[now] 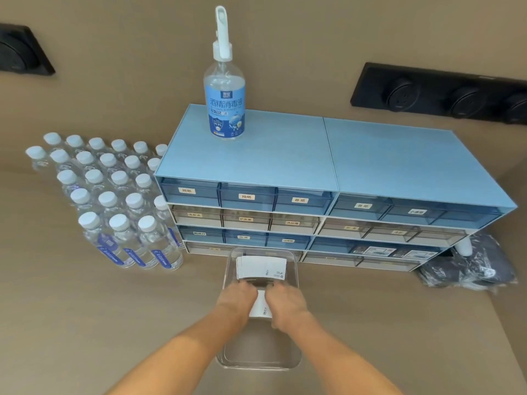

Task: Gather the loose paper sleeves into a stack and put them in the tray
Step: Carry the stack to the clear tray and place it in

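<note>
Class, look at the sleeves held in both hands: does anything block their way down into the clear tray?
Nothing visible does. Both hands hold the sleeves over the tray, whose near part is bare; an earlier stack sits farther back.

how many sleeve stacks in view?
2. One stack lies at the tray's far end; the other is held between the left hand and right hand over the tray's middle.

Both hands meet over a clear tray (296, 276) on the brown counter (85, 323); the left hand (236, 299) and right hand (286, 302) grip a white sleeve stack (260, 306) between them. More sleeves (261, 267) lie at the tray's far end, near the blue drawers (285, 178); a spray bottle (224, 89) stands on top, water bottles (114, 201) to the left.
</note>
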A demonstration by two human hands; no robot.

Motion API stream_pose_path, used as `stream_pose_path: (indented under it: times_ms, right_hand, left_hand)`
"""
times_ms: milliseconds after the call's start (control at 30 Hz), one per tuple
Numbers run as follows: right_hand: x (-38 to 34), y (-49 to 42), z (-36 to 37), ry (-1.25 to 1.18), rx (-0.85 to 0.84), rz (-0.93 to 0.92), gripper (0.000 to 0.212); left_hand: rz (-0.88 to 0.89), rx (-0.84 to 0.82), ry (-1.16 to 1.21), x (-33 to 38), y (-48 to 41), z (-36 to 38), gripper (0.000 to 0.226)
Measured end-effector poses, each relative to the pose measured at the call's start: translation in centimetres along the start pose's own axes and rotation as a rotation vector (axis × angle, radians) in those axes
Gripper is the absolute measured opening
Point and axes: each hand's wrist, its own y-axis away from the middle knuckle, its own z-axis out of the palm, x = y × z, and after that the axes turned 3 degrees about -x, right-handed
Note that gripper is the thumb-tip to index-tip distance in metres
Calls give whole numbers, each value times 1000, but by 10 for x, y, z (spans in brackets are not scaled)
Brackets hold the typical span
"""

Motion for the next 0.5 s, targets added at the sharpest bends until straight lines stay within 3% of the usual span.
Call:
stream_pose_path:
  times_ms: [500]
  right_hand:
    - [-4,-10,4,111,-4,3,53]
  left_hand:
    - [-57,-24,-60,7,-12,12,64]
